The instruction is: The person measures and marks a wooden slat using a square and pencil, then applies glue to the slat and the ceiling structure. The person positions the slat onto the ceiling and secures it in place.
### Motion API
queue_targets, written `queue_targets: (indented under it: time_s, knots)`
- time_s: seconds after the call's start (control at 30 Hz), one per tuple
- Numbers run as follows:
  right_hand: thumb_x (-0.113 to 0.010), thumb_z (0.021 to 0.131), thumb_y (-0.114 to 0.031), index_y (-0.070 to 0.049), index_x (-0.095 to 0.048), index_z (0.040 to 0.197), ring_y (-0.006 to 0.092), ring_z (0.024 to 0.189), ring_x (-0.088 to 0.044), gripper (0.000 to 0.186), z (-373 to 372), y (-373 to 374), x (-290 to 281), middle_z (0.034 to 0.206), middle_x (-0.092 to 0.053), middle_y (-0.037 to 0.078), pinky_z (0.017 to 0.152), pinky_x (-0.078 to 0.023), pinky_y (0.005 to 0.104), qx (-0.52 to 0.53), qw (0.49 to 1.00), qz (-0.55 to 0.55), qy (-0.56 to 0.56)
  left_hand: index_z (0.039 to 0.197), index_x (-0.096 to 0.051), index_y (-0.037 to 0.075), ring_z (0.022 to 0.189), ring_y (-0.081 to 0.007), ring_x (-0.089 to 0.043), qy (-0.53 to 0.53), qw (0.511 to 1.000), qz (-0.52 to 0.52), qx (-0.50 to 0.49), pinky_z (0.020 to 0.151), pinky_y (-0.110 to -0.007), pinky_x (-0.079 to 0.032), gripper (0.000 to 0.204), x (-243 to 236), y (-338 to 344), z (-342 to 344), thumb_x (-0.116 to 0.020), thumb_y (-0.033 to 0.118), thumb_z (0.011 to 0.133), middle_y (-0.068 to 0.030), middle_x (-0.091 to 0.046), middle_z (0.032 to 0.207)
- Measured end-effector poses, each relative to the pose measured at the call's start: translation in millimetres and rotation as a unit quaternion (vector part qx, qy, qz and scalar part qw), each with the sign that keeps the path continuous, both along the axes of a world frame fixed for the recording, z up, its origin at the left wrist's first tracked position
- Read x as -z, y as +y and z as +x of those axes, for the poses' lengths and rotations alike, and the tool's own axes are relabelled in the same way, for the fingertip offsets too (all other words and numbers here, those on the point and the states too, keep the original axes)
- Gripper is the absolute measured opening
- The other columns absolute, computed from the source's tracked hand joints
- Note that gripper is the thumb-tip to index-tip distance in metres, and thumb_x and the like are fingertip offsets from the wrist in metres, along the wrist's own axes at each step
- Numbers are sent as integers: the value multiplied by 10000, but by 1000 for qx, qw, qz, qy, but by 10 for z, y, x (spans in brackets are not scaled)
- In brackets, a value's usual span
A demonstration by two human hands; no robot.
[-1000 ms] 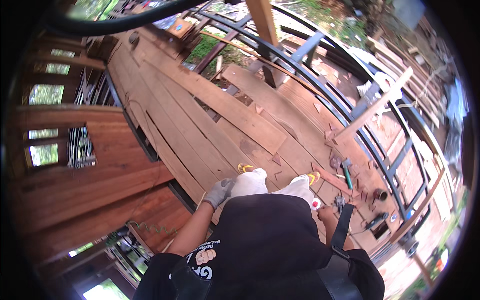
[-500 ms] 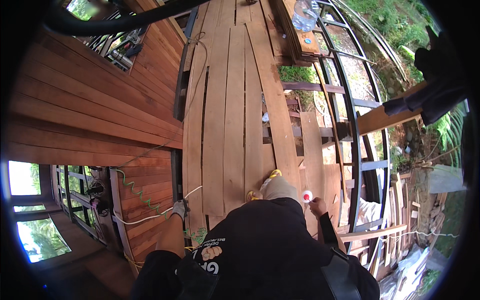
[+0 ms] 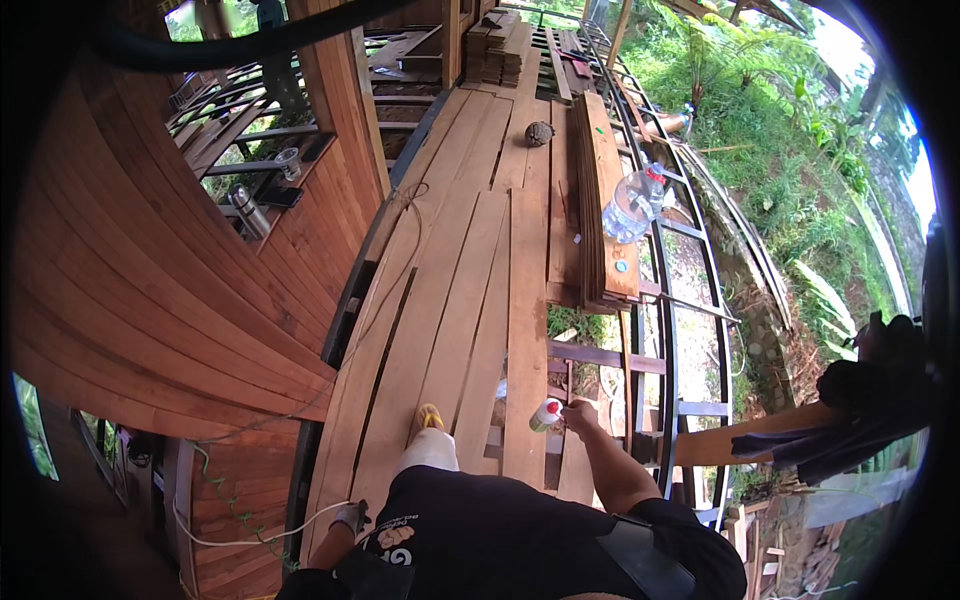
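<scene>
My right hand (image 3: 578,415) is closed on a white bottle with a red cap (image 3: 547,414), held out over the gap at the right side of the deck boards. The bottle tilts, and its lower part looks greenish. My left hand (image 3: 350,517) wears a grey glove and hangs low beside my body. A thin white hose (image 3: 250,543) runs up to where that hand is. I cannot make out whether the glove touches the hose, and its fingers are too small to read. My foot in a yellow sandal (image 3: 430,416) is on the wooden deck boards (image 3: 450,290).
Stacked planks (image 3: 592,200) lie to the right, with a clear plastic bottle (image 3: 632,205) on top. Open dark metal framing (image 3: 672,350) borders the deck, with gaps showing ground below. A round dark object (image 3: 539,133) sits farther ahead. A wood-clad wall (image 3: 200,270) stands left.
The view has tilted up, showing more of the far deck. My right hand has moved left with the white bottle, and one foot now shows ahead instead of two.
</scene>
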State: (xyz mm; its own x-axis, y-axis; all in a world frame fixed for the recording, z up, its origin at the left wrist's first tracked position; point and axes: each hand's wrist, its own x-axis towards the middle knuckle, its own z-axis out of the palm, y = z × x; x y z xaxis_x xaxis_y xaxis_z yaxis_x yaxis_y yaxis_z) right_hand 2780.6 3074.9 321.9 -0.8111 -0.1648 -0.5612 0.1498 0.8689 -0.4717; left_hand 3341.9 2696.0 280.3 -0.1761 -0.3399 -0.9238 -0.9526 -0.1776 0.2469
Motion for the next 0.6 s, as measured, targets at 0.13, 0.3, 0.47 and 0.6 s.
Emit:
queue_targets:
  time_s: [0.13, 0.3, 0.47, 0.6]
  knots:
    - [-672, 832, -261, -42, -734, 961, 246, 767, -682, 261, -732, -380, 205, 806, -709, 113, 708, -516, 401, -4, 998, -23, -53, 1213, -670, 112, 714, -270, -708, -137, 985, 9, -104, 615, -421, -547, 432, 196, -829, -395, -542, 464, 996, -104, -759, 903]
    - [-747, 864, -227, -3, -726, 891, 143, 581, -614, 227, -868, -364, 521, 714, -681, 71, 496, -450, 315, -42, 997, -9, 66, 1211, -679, 137, 976, -251, -708, -119, 984, -7, -135, 793, -442, -557, 438, 446, -2615, -2148, -608, 475, 941, -121, -732, 1093]
    - [-745, 870, -295, 4, -743, 881, 162, 711, -656, 299, -1009, -1470, -617, 747, -703, 84, 642, -500, 314, 177, 978, 28, -110, 886, -672, 119, 554, -241, -640, 179, 970, -129, -99, 460, -360, -464, 327, -154, -4442, -4879, -593, 429, 953, -82, -664, 738]
    - [-737, 852, -323, -6, -745, 892, 201, 741, -673, 319, -2034, -2152, -429, 780, -711, 103, 672, -515, 343, 133, 983, 23, -124, 997, -655, 59, 726, -272, -702, 300, 918, -227, 128, 646, -433, -562, 358, -685, -5505, -6967, -517, 390, 987, -133, -694, 872]
